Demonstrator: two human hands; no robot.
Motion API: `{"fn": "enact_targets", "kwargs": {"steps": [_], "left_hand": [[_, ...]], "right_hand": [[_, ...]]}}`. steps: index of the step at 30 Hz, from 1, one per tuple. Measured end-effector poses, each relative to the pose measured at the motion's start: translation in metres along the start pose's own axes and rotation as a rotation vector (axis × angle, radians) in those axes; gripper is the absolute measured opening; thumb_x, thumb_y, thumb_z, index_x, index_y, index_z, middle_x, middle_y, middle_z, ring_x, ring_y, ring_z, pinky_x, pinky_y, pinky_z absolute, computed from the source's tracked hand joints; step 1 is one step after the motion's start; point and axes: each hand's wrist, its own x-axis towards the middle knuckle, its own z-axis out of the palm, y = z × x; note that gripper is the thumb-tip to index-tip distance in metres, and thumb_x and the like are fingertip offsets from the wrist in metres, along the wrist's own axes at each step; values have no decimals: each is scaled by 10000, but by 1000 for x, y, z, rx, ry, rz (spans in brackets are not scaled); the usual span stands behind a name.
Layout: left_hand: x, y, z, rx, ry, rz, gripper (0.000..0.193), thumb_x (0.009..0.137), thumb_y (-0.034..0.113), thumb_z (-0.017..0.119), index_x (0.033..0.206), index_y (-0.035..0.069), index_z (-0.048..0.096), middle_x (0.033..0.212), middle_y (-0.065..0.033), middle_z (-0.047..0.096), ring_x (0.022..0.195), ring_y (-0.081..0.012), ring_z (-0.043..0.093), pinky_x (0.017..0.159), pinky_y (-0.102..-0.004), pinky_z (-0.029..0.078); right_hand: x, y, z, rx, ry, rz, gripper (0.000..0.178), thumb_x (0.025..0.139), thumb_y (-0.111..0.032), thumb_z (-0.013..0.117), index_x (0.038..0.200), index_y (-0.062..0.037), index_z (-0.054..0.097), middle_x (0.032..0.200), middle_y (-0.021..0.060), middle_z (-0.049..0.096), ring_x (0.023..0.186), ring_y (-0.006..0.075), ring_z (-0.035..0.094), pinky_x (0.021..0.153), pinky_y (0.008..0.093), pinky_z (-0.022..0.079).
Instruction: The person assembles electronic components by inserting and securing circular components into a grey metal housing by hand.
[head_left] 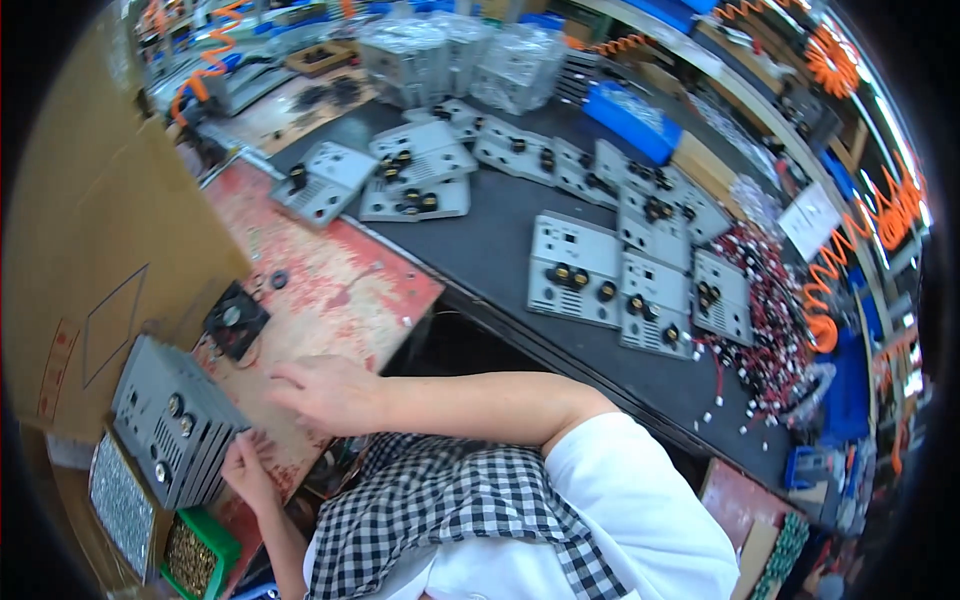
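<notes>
A stack of grey metal panels (pixel 172 425) with black and brass round fittings stands tilted at the left, beside a cardboard box. My left hand (pixel 250 476) is at the stack's right edge, its fingers closed together on a panel's corner. My right hand (pixel 328 396) reaches across from the right, over the worn red and bare bench top (pixel 325 290). Its fingers are apart and slightly blurred, and nothing shows in them. A black square fan (pixel 237 320) lies on the bench beyond my hands, with a small dark ring (pixel 279 279) near it.
A tall cardboard box (pixel 110 220) walls off the left. Below the stack are a green bin (pixel 215 545) of brassy screws and a box of silvery small parts (pixel 122 500). More grey panels (pixel 575 265) cover the dark table, beside a heap of red-black wires (pixel 765 320).
</notes>
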Motion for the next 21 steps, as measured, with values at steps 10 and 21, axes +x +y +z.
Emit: {"fn": "enact_targets", "kwargs": {"steps": [10, 21], "left_hand": [[-19, 28, 85, -23, -386, 9, 192, 938, 137, 509, 887, -14, 616, 788, -81, 655, 660, -102, 603, 571, -205, 450], [-71, 47, 294, -355, -1308, -487, 380, 947, 306, 507, 1146, -17, 511, 1001, -163, 622, 855, -234, 644, 697, -316, 536]], "right_hand": [[-240, 16, -178, -906, 384, 792, 332, 656, -193, 746, 958, -96, 646, 971, 93, 593, 912, 286, 556, 767, 411, 452], [-298, 25, -176, -832, 569, 890, 144, 684, -131, 719, 768, -90, 609, 825, 107, 556, 783, 312, 553, 673, 406, 467]]}}
